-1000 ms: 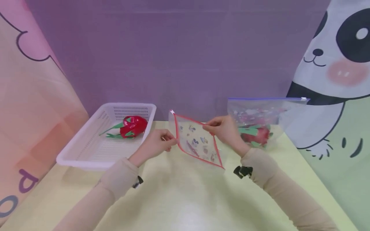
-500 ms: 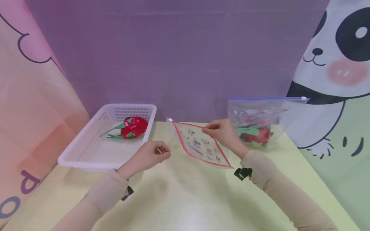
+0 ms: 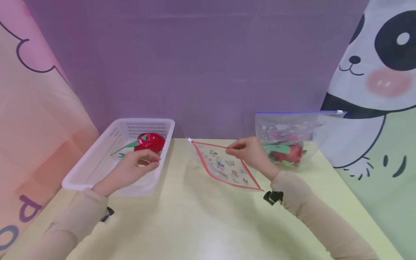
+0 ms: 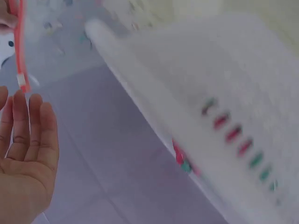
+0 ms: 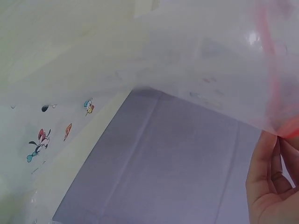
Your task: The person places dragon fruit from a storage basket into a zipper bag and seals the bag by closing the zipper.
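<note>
- left hand (image 3: 131, 169) over basket (image 3: 84, 173), fingers straight, empty — red fruit (image 3: 149, 142) just beyond fingertips
- right hand (image 3: 248, 151) pinching red-edged zip bag (image 3: 225, 165) at its rim

Two zip bags (image 3: 227, 166) (image 3: 292, 133), two dragon fruits (image 3: 149, 142) (image 3: 287, 151), one white basket (image 3: 97, 169).

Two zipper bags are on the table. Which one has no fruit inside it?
The red-edged bag, pinched by the right hand, holds nothing and shows only cartoon prints. The blue-edged bag behind that hand has a red fruit inside.
</note>
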`<state>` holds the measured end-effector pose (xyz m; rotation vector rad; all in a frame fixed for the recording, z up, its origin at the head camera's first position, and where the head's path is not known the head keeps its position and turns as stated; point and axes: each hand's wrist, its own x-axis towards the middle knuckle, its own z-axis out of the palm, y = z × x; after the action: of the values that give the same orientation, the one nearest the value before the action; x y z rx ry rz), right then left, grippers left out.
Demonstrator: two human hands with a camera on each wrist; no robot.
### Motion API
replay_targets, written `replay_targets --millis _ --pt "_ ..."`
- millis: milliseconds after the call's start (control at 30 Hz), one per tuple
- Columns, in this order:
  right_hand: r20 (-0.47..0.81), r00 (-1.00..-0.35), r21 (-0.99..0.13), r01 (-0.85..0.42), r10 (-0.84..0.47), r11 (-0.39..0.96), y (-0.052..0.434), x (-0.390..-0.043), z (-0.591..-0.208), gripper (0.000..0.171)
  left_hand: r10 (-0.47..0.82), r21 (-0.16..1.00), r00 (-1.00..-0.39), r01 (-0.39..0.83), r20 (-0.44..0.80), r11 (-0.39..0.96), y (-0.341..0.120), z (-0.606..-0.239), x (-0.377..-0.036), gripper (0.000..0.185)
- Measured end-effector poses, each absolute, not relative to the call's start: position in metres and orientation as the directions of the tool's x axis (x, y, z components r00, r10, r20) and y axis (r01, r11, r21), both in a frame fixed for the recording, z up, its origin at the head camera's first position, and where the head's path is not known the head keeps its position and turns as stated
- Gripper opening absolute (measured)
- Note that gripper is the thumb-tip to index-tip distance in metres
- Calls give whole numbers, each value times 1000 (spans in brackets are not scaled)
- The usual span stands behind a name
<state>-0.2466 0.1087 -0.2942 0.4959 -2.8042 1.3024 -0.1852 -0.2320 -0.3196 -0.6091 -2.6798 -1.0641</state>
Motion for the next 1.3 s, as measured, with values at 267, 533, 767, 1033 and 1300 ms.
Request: replay_targets --millis 267,533,767,1033,1300 --pt "132 -950 -737 -284 -281 613 112 -245 -295 14 269 532 -931 361 245 766 -264 -297 -224 24" --pt "134 -953 -727 -281 -273 626 113 -245 -294 13 240 431 -967 255 91 865 -286 -291 -271 42" --pt "123 -949 -706 -290 -292 647 112 -246 -294 14 153 396 -988 135 -15 908 -300 -319 -303 69" --pt "121 -950 -720 -283 -287 634 108 -244 -293 13 62 469 -996 25 -64 883 -308 -365 -334 93" --pt "115 -960 -697 -260 -253 668 110 -244 -281 14 50 497 -996 6 -75 868 -306 -386 -357 108"
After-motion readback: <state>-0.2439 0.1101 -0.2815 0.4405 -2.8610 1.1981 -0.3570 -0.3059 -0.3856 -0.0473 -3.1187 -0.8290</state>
